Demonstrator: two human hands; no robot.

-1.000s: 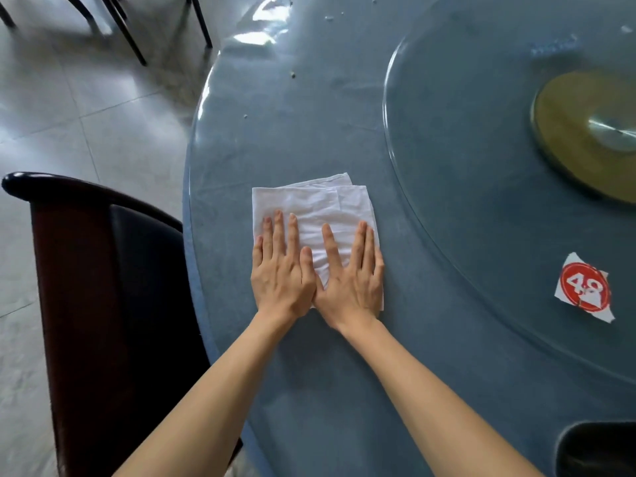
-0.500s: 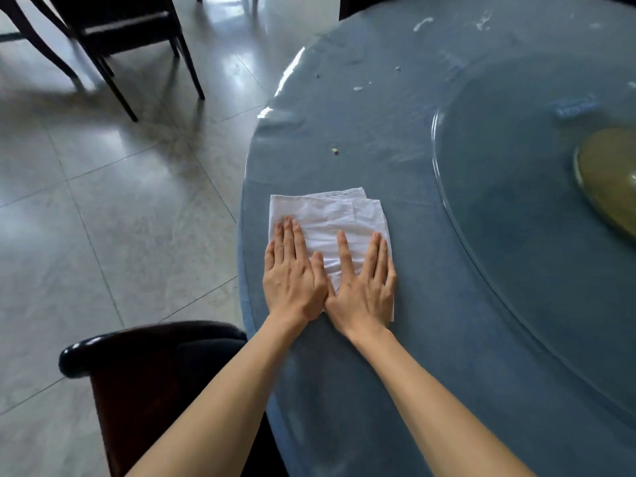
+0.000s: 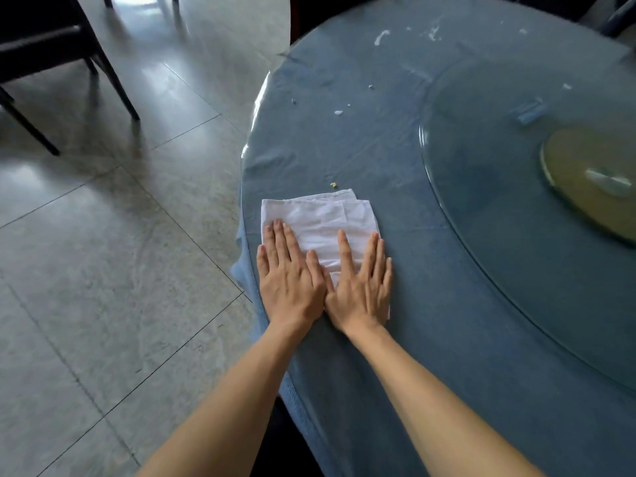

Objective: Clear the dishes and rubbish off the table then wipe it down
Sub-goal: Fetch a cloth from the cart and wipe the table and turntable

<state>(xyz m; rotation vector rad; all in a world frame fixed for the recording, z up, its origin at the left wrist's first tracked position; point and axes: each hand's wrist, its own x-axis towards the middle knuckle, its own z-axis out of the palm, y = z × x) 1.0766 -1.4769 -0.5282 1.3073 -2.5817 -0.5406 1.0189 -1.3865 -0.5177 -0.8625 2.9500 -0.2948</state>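
A folded white cloth [image 3: 327,218] lies flat on the round table [image 3: 395,339], which wears a blue cover under clear plastic, close to its left edge. My left hand [image 3: 290,280] and my right hand [image 3: 361,287] press down on the cloth's near half side by side, fingers straight, thumbs touching. Just beyond the cloth sits a small yellowish crumb [image 3: 333,184]. Farther back, several white scraps and smears [image 3: 339,112] dot the cover.
A glass turntable [image 3: 499,235] with a yellow-green hub [image 3: 592,177] fills the table's right side. A dark chair [image 3: 51,46] stands on the grey tiled floor at the upper left. Another dark chair back shows beyond the table's far edge.
Both hands have slid the cloth along the table's edge, with my view moving too. The near dark chair and the red sticker have left view; more crumbs and smears show ahead.
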